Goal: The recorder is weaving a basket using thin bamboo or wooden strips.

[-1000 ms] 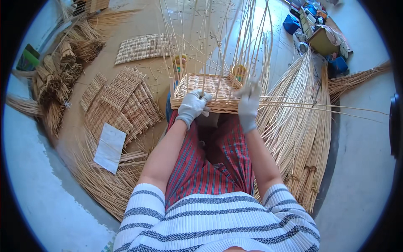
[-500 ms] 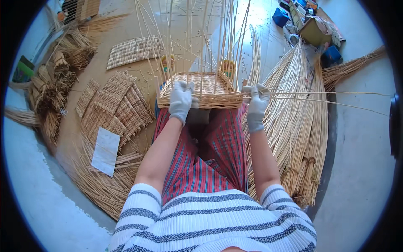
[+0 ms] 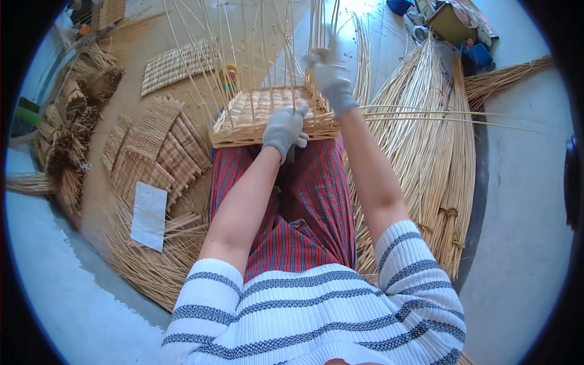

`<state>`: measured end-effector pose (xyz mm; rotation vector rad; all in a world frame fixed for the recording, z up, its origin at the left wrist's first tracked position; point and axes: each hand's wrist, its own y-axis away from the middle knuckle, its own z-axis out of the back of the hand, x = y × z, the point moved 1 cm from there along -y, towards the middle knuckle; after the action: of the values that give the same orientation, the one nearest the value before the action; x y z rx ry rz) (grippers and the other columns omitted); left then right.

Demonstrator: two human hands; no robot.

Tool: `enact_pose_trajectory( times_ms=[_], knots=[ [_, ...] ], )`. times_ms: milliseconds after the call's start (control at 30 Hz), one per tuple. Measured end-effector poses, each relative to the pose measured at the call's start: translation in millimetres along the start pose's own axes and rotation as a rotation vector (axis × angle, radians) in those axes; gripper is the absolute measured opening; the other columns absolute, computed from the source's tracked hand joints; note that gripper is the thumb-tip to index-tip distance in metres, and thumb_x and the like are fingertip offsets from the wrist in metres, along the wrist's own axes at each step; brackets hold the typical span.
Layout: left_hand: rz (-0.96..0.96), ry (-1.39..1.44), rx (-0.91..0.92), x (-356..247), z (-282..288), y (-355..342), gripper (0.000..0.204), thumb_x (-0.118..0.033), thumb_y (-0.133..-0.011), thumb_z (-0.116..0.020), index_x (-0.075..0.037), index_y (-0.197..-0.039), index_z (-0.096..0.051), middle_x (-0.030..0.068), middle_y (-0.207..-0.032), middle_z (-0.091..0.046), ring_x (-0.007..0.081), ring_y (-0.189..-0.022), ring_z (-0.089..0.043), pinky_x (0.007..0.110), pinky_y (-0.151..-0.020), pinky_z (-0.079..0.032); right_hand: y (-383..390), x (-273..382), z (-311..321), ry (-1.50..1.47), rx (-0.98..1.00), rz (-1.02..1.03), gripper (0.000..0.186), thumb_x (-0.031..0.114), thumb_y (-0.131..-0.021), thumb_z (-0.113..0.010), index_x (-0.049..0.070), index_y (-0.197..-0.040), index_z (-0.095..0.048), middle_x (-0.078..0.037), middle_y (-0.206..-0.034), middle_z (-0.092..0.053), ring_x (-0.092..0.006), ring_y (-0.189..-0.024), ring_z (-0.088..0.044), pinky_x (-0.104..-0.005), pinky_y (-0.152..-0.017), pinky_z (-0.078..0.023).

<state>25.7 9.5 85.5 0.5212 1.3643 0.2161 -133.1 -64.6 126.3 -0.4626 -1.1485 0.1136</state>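
Gripping rectangular tan wicker basket (image 3: 252, 106) at its six o'clock with white-gloved left hand (image 3: 282, 129); cannot tell finger state, white-gloved right hand (image 3: 334, 80), two o'clock. Risk: overbent slender tan canes (image 3: 316, 24) snapping.

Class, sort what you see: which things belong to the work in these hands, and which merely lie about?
In the work:
woven basket
upright canes
left hand, on the basket's near side
right hand, blurred

Lying about:
woven panels
white sheet
blue container
pale cane bundle, perhaps spare stock

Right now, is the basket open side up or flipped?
Open side up: the basket shows its woven base from above, inside its low walls.
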Motion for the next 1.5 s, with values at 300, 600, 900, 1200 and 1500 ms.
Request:
enact_pose_trajectory(
  times_ms=[300,600,900,1200,1500],
  knots=[
    [-0.245,0.125,0.070,18.2,0.2,6.9,0.032,-0.023,-0.105,-0.069,-0.001,-0.127,-0.062,0.0191,-0.107,-0.075,0.0231,-0.072,-0.078,0.034,-0.056,-0.061,181.7,5.8,49.4,0.646,0.244,-0.007,0.065,0.039,-0.093,-0.081,0.022,-0.150,-0.055,-0.013,-0.144,-0.061,-0.0266,-0.129,-0.062,-0.0438,-0.110,-0.049],
    [-0.840,-0.610,-0.778,67.6,153.9,71.4,0.041,-0.014,-0.095,-0.076,-0.010,-0.135,-0.067,0.0113,-0.128,-0.070,0.0305,-0.122,-0.066,0.044,-0.105,-0.052,115.8,3.1,11.6,1.250,0.552,0.234,0.072,0.039,-0.081,-0.083,0.026,-0.146,-0.056,-0.011,-0.118,-0.070,-0.0315,-0.124,-0.064,-0.0508,-0.129,-0.025],
    [-0.862,-1.127,-0.507,3.1,135.1,14.8,0.083,-0.044,-0.080,-0.086,-0.013,-0.151,-0.056,0.0064,-0.146,-0.061,0.0299,-0.144,-0.049,0.050,-0.131,-0.024,25.5,29.4,5.5,1.260,0.594,0.262,0.074,0.035,-0.080,-0.083,0.021,-0.148,-0.055,-0.015,-0.119,-0.072,-0.0326,-0.126,-0.065,-0.0493,-0.124,-0.032],
    [-1.009,-1.174,-0.590,-15.5,137.1,-29.5,0.083,-0.040,-0.080,-0.085,-0.010,-0.152,-0.055,0.0101,-0.145,-0.064,0.0281,-0.139,-0.056,0.047,-0.127,-0.032,39.2,22.0,-42.6,0.986,0.247,0.423,0.108,0.071,-0.077,-0.079,0.009,-0.159,-0.046,-0.017,-0.164,-0.046,-0.0462,-0.155,-0.035,-0.0601,-0.130,-0.018],
    [-1.014,-1.102,-0.648,-16.9,135.9,-36.1,0.068,-0.045,-0.087,-0.077,-0.013,-0.145,-0.063,0.0082,-0.134,-0.068,0.0273,-0.128,-0.061,0.045,-0.120,-0.036,29.8,23.4,-71.9,1.023,0.062,0.496,0.088,0.059,-0.078,-0.082,0.009,-0.145,-0.057,-0.012,-0.138,-0.062,-0.0368,-0.134,-0.054,-0.0608,-0.123,-0.030]
  ],
)
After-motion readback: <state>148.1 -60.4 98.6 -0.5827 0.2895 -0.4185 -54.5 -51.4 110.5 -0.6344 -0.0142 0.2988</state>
